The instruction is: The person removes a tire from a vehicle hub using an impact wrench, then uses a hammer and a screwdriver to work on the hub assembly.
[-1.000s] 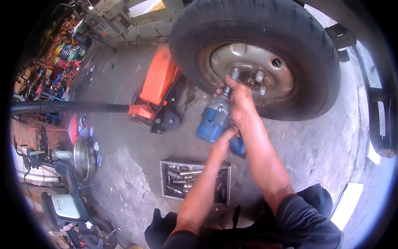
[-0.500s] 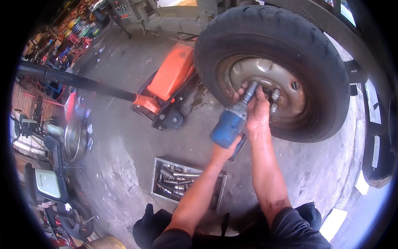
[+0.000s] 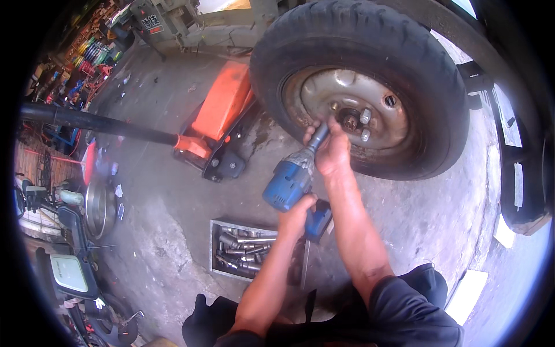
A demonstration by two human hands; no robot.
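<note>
A blue impact wrench [image 3: 289,180] points up at the steel rim of a large black wheel [image 3: 358,87]. My left hand [image 3: 296,211] grips the wrench's handle from below. My right hand [image 3: 330,151] is wrapped around the wrench's front end and its dark socket [image 3: 318,136], which meets the lower left of the hub. Several lug nuts [image 3: 364,124] show around the hub centre, just right of my right hand.
An orange floor jack [image 3: 217,118] with a long black handle [image 3: 92,122] lies left of the wheel. A metal tray of sockets and tools [image 3: 238,248] sits on the concrete below the wrench. Motorbike parts crowd the left edge; vehicle bodywork is at right.
The view has shifted, so the wheel sits further right and higher. Both hands keep hold of the wrench, which stays on the hub's lower left.
</note>
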